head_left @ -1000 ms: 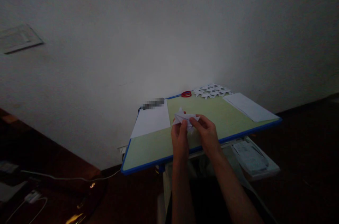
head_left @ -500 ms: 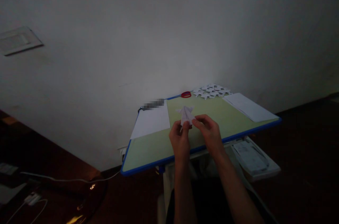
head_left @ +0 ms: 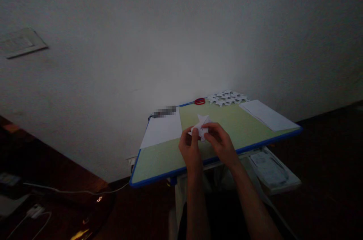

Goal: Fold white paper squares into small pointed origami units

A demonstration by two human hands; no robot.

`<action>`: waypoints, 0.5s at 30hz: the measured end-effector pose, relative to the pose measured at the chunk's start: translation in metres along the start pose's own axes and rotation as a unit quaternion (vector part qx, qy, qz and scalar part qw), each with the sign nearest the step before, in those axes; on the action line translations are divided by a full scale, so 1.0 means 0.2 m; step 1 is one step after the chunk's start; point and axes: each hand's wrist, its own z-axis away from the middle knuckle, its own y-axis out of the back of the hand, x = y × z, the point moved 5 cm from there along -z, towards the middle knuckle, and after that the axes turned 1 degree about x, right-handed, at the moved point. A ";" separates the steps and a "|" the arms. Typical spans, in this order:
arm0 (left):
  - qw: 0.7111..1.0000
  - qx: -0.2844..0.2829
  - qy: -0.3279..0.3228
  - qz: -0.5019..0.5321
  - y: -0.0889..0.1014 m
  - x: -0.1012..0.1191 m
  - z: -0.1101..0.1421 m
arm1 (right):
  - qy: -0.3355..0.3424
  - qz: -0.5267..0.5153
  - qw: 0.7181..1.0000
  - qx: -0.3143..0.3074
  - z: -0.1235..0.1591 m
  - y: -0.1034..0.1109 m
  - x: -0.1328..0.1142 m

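Observation:
A small white folded paper figure (head_left: pixel 203 120) with pointed corners is held up over the pale green table top (head_left: pixel 159 166). My left hand (head_left: pixel 192 149) pinches its left side, thumb on the face turned to me. On the right side, my right hand (head_left: pixel 221 142) grips it between thumb and fingers. Both hands are closed, and parts of the paper are hidden behind the fingers. Beyond them, at the table's back edge, lies a group of several similar white folded paper figures (head_left: pixel 227 98).
Red-handled scissors (head_left: pixel 199 101) lie at the back edge. A white sheet (head_left: pixel 163 130) covers the left part, with a blurred-out dark object (head_left: pixel 164 111) behind it. A stack of white paper (head_left: pixel 268 114) lies on the right. Below the right edge juts a drawer (head_left: pixel 273 172). The wall stands behind.
The paper figure has been turned in my hands, so its points now face differently. My right fingers have moved further onto it. Table items have stayed in place.

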 end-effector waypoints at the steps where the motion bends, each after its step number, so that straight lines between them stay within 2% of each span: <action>1: 1.000 0.012 0.002 0.012 0.00 0.00 0.00 | 0.001 0.012 1.000 -0.021 0.00 -0.01 0.00; 5: 0.996 0.053 0.012 0.076 0.01 -0.01 -0.01 | 0.005 0.041 0.997 -0.071 0.01 -0.03 0.00; 8: 0.994 0.063 0.010 0.094 0.01 0.00 -0.01 | 0.012 0.055 0.995 -0.083 0.01 -0.04 0.01; 10: 0.994 0.053 0.012 0.096 0.00 0.00 -0.01 | 0.018 0.055 0.996 -0.070 0.00 -0.04 0.01; 15: 0.998 -0.012 0.013 0.060 -0.02 -0.02 -0.01 | 0.024 0.043 0.998 -0.024 0.00 -0.01 0.03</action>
